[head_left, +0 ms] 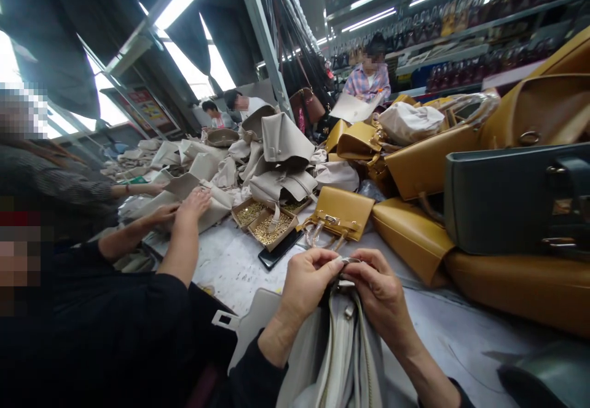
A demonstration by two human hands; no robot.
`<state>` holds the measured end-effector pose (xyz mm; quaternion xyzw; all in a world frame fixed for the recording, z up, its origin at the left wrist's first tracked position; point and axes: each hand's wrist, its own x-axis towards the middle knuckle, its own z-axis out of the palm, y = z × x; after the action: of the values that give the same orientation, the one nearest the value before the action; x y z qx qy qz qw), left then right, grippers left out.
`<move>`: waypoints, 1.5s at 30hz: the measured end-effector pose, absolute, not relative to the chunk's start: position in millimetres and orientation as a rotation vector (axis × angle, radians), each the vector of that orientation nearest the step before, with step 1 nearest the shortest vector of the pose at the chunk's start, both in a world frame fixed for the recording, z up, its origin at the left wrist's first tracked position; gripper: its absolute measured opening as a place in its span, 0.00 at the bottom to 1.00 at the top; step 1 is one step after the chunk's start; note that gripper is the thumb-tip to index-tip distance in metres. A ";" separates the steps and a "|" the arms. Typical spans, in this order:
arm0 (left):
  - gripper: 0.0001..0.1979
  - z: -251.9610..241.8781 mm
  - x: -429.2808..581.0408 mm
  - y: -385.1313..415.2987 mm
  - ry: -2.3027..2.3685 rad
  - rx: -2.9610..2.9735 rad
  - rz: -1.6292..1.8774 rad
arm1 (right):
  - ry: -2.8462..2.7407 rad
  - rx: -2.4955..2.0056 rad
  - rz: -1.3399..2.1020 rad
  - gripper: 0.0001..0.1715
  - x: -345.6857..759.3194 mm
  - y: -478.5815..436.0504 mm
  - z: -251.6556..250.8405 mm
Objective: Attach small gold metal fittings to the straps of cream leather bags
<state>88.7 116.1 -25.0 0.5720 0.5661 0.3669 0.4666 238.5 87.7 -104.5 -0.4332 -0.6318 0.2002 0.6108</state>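
Observation:
A pale grey handbag (318,334) stands on end in front of me, its zipped top edges facing up and its flap spread to the left. My left hand (308,279) pinches a small strap end or ring at the bag's upper end. Close beside it, my right hand (375,282) pinches the same small part; the fingertips of both hands nearly meet. The fingers hide most of the piece. Just below it, a zipper pull (349,312) shows between the bag's edges.
Beyond my hands lie a mustard handbag (345,208), a black phone (276,251) and boxes of gold fittings (271,228). Mustard bags and a dark green bag (502,205) crowd the right. At left, a co-worker's hands (191,208) rest on grey bags; other people sit farther back.

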 end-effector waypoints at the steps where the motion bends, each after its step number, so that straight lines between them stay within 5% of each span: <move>1: 0.12 -25.1 88.5 116.4 1.386 1.403 0.904 | -1.450 -1.008 0.439 0.10 237.6 87.4 -105.1; 18: 0.11 -28.1 83.9 115.7 1.337 1.434 0.940 | -1.322 -0.932 0.565 0.07 233.7 90.9 -109.6; 29: 0.10 -29.4 85.8 115.0 1.345 1.401 0.980 | -1.152 -1.008 0.953 0.17 229.3 90.2 -102.6; 39: 0.10 -28.6 94.0 111.3 1.391 1.451 0.998 | -1.255 -1.118 0.976 0.05 234.4 96.5 -94.8; 45: 0.12 -28.7 93.4 105.6 1.377 1.531 0.974 | -1.364 -1.195 0.679 0.06 231.3 91.9 -93.6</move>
<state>93.4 105.6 -28.7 0.6104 0.5490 0.3884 0.4185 231.3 91.9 -93.6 -0.5085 -0.5804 0.2888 0.5667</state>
